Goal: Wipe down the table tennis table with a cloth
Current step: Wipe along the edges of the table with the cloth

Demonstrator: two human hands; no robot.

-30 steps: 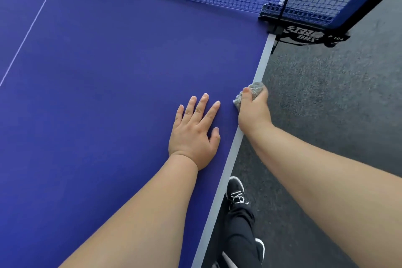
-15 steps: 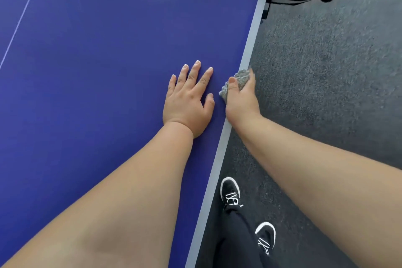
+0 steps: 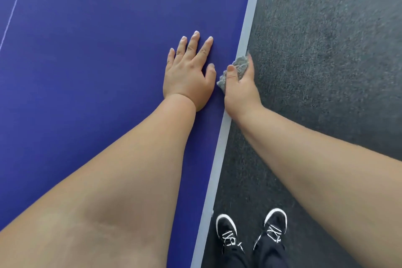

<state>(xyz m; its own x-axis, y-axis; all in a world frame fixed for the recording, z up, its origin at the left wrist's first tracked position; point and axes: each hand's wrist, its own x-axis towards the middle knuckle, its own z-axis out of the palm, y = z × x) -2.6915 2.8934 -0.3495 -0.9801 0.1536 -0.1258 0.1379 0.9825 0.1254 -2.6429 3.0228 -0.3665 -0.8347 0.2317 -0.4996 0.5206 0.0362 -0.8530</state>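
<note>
The cloth (image 3: 238, 69) is gray and sits on the white edge of the blue table (image 3: 97, 61), gripped by the right hand (image 3: 240, 87). The left hand (image 3: 188, 76) lies flat on the table, just beside the cloth, fingers straight

Most of the crumpled grey cloth (image 3: 241, 65) lies hidden under the right grip (image 3: 241, 91), whose further fingers (past the rim) cannot be seen; the flat blue counter (image 3: 97, 61) is cut off left and above.
</note>
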